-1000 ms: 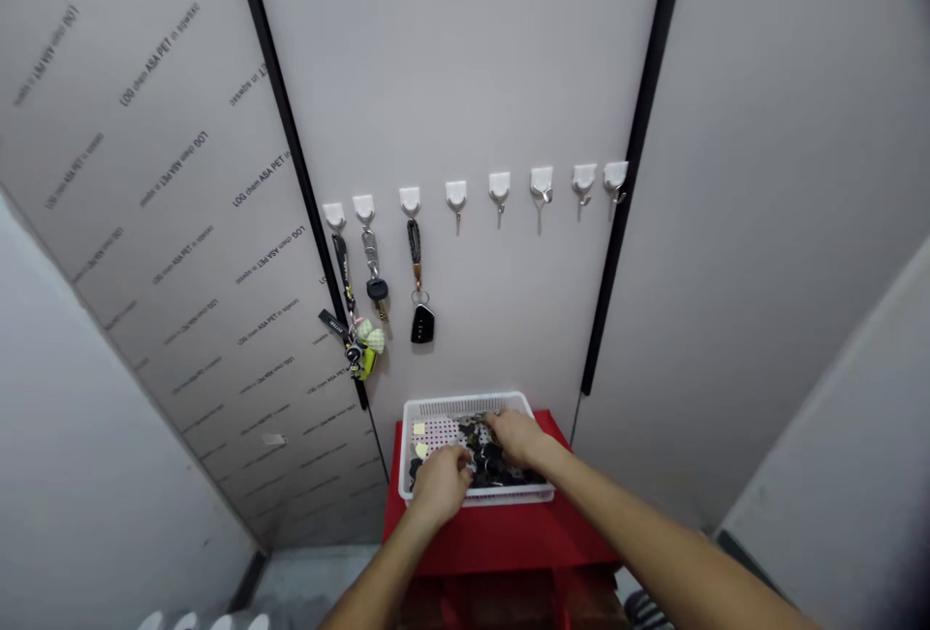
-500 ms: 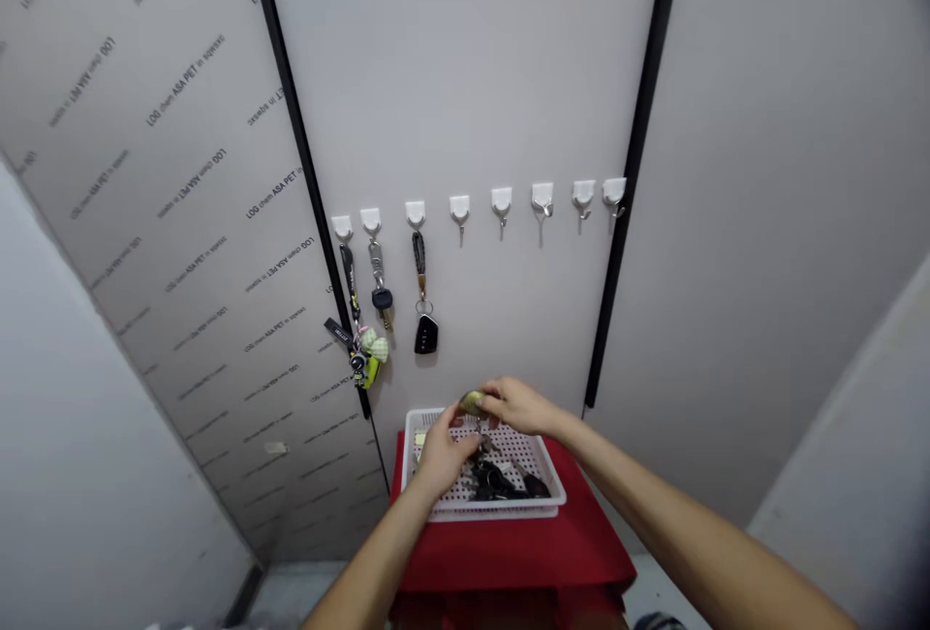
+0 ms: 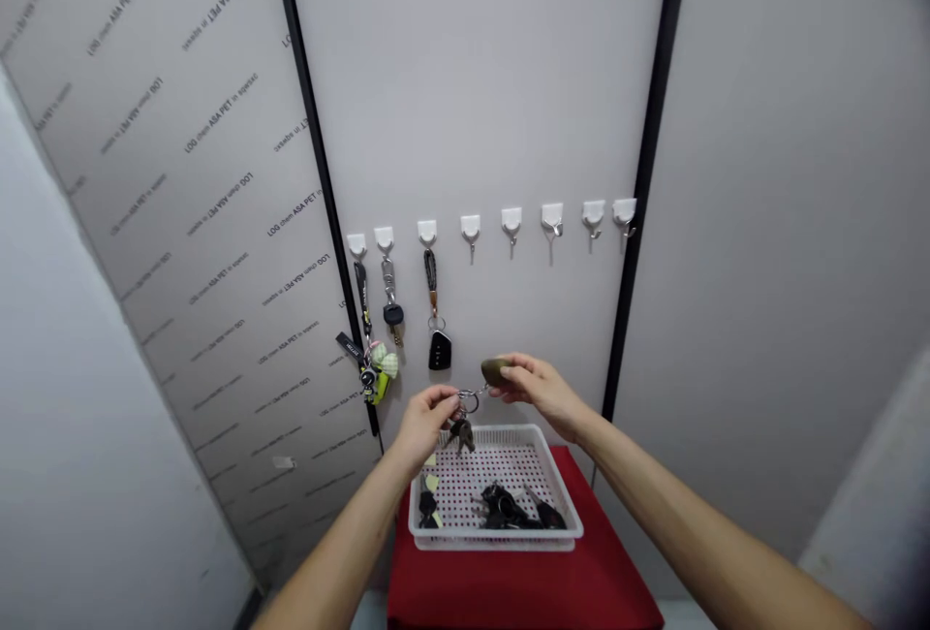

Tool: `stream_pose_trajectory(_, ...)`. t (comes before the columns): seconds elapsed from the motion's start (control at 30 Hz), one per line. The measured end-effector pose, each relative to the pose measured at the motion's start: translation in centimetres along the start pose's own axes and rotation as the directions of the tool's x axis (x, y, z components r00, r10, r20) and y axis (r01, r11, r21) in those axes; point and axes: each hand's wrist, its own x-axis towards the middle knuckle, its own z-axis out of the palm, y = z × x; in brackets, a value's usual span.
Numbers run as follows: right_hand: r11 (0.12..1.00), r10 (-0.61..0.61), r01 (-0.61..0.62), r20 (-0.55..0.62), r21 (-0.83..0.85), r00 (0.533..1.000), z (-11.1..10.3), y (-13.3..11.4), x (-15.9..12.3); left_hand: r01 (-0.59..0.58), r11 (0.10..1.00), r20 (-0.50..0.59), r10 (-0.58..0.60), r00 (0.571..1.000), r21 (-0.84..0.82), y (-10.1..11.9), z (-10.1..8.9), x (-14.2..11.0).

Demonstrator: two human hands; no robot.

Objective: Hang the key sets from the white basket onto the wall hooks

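My left hand (image 3: 428, 425) pinches the metal key ring (image 3: 469, 401) of a bunch of keys (image 3: 462, 434), which dangle over the back of a white basket (image 3: 501, 535). In my right hand (image 3: 542, 392) is an olive-coloured oval fob (image 3: 495, 372), joined to the ring by a short chain. Both hands are closed and held just above the basket's far rim. More black keys and fobs (image 3: 505, 506) lie inside the basket at the front right. Along its left side are a dark key (image 3: 427, 506) and pale yellow pieces (image 3: 432, 482).
A row of white hooks (image 3: 511, 219) is stuck to the grey wall panel. Hanging from the left ones are a bunch with a green charm (image 3: 382, 386), a single key (image 3: 393, 316) and a black car key (image 3: 440, 350). The basket stands on a red-covered stand (image 3: 501, 586).
Both hands have risen out of the basket, lifting the bunch of keys and its oval fob. They have drawn apart, and the chain between them now shows. The view has shifted slightly.
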Motion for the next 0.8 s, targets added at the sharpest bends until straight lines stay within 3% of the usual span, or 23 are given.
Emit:
stream_pose_trajectory(0.1, 0.991, -0.094, 0.092, -0.007, -0.1, 0.996, 0.7, 0.3, -0.1, -0.055, 0.993, 0.023, 0.053, 0.998, 0.103, 1.5, -0.1, 0.0)
stream_pose_trajectory(0.2, 0.965, -0.169, 0.191, 0.133, -0.177, 0.977, 1.9, 0.8, -0.1, -0.134, 0.975, 0.094, 0.119, 0.988, 0.178, 2.2, 0.2, -0.1)
stream_pose_trajectory(0.33, 0.963, -0.147, 0.165, 0.099, -0.211, 0.984, 2.8, 0.5, 0.1, -0.198, 0.949, 0.064, 0.188, 0.98, 0.244, 3.3, 0.1, 0.2)
stream_pose_trajectory(0.47, 0.959, -0.142, 0.162, 0.099, -0.232, 0.985, 2.4, -1.2, 0.2, -0.218, 0.935, 0.079, 0.204, 0.976, 0.281, 5.1, -0.4, 0.5)
stream_pose_trajectory(0.63, 0.969, -0.148, 0.187, 0.228, -0.159, 0.962, 2.0, -3.1, 0.2, -0.358, 0.846, 0.073, 0.359, 0.93, 0.395, 6.9, -0.5, 0.9)
stream_pose_trajectory(0.8, 0.995, -0.099, 0.096, 0.213, 0.024, 0.972, 2.2, -3.7, 0.5, -0.481, 0.746, 0.083, 0.503, 0.86, 0.461, 7.2, -0.3, 1.1)
